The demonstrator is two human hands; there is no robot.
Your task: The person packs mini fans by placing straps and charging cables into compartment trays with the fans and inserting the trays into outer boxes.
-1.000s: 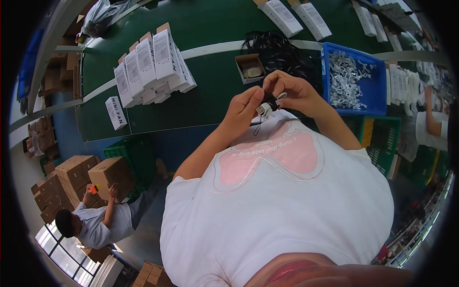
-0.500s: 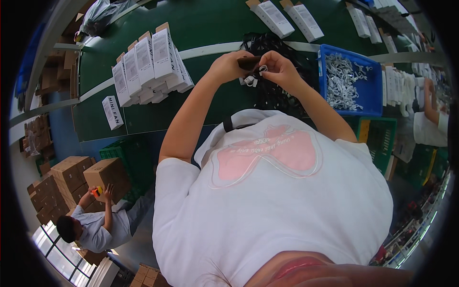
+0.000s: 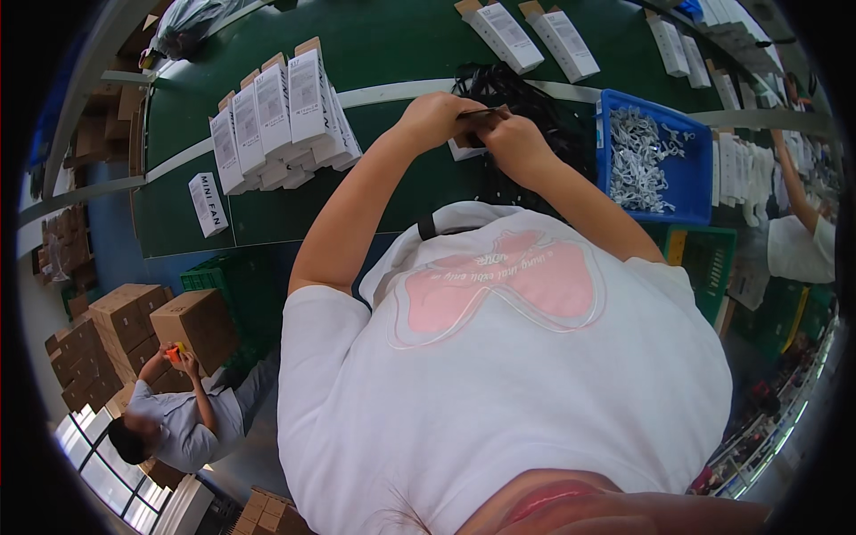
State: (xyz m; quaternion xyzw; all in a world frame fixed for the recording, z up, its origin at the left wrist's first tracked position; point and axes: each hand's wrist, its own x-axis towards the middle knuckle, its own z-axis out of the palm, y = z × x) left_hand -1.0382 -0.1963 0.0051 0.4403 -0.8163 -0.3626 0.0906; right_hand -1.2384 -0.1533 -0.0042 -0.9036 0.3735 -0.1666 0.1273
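Note:
My left hand (image 3: 434,121) grips a small carton (image 3: 466,151) near the table's front edge. The carton's white side shows below the fingers, and a brown cardboard flap (image 3: 482,112) stands up at its open end. My right hand (image 3: 517,144) is closed, its fingertips pressed at that opening; what they hold is hidden. Just behind and right of the hands lies a heap of black straps (image 3: 513,87). Farther right, a blue bin (image 3: 698,183) holds many small white cables (image 3: 637,160).
White cartons (image 3: 290,107) with raised brown flaps are stacked on the left of the green table (image 3: 392,45); one carton (image 3: 208,204) lies apart. Two more cartons (image 3: 504,37) lie farther back. A green crate (image 3: 713,267) stands right. A co-worker (image 3: 192,419) handles brown boxes (image 3: 196,325) at lower left.
The white cable loop at my right fingertips is now out of sight. My right hand has turned and closed in against the carton's opening, beside the left hand.

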